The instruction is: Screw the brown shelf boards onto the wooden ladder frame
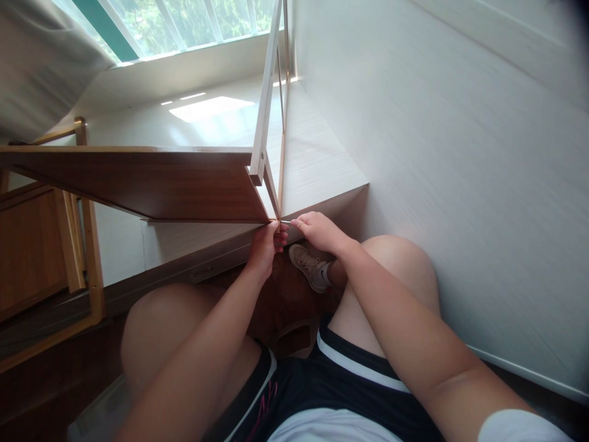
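Observation:
A piece of wooden furniture with a dark brown panel point(184, 184) stands on the pale platform, joined at its right end to a narrow wooden side frame point(265, 104). My left hand point(264, 248) is closed around the frame's lower front corner, its thumb on top and fingers curled beneath. Just to the right, my right hand point(317, 230) pinches a thin shiny metal rod point(286, 222), possibly a hex key. The rod points left and its tip meets the wooden corner between my hands. Most of the rod's grip end is hidden in my fingers.
The pale platform point(317, 147) runs back to a barred window point(197, 24). A light wall point(451, 153) rises close on the right. Another wooden frame point(94, 258) stands at left, below a grey curtain point(41, 67). My shoe point(306, 264) is beneath the platform edge.

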Motion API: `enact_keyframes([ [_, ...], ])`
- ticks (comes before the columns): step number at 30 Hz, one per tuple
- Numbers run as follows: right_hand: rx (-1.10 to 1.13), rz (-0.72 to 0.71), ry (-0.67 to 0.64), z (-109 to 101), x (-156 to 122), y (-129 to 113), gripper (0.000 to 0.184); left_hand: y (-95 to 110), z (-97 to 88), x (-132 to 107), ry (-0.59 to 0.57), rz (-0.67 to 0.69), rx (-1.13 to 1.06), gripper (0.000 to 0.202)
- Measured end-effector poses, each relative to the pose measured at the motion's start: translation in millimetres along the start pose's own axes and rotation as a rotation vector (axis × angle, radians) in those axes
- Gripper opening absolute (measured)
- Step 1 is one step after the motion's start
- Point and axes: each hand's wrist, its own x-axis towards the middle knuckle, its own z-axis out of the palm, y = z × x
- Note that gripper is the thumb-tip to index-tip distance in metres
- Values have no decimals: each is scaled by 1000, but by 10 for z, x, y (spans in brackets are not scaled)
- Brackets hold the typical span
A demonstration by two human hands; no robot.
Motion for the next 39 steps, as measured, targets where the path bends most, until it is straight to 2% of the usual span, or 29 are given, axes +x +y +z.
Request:
enact_keyframes([
  [5,-201,6,49,-23,-25,-29,37,-14,-5,4,-1,-10,-13,36],
  [9,-182,-6,75,-12,-27,-35,36,-36,-21,3,-14,-3,-18,37],
  [14,145,65,45,42,-7,-70,46,-41,-37,9,-17,8,-14,38],
  [20,777,345,-69,35,-19,-215,47,-25,-15,18,0,6,43,40],
  [24,900,403,-55,-22,-20,-237,44,-22,10,9,-6,4,42,38],
  [28,825,348,-7,-23,16,-146,43,-21,8,7,-13,4,35,38],
  [34,406,104,1,15,43,-11,45,-19,5,16,-9,-1,29,38],
  [39,266,53,13,-7,44,35,45,-15,10,12,-5,1,26,38],
])
